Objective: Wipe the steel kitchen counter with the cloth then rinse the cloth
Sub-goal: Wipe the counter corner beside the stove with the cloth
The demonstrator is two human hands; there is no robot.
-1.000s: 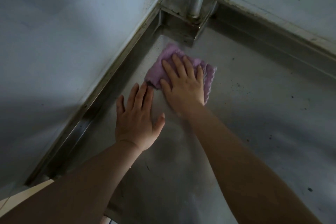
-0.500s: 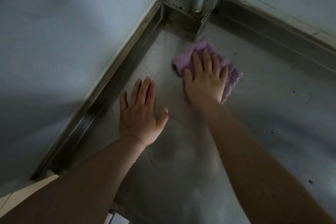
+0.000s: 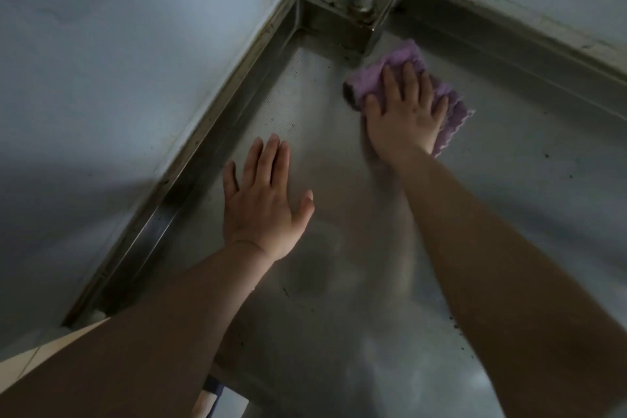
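Purple cloth [image 3: 403,64] under flat right hand [image 3: 405,115]

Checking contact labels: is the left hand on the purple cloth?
No, the left hand lies flat on the bare steel counter, apart from the purple cloth, which the right hand presses.
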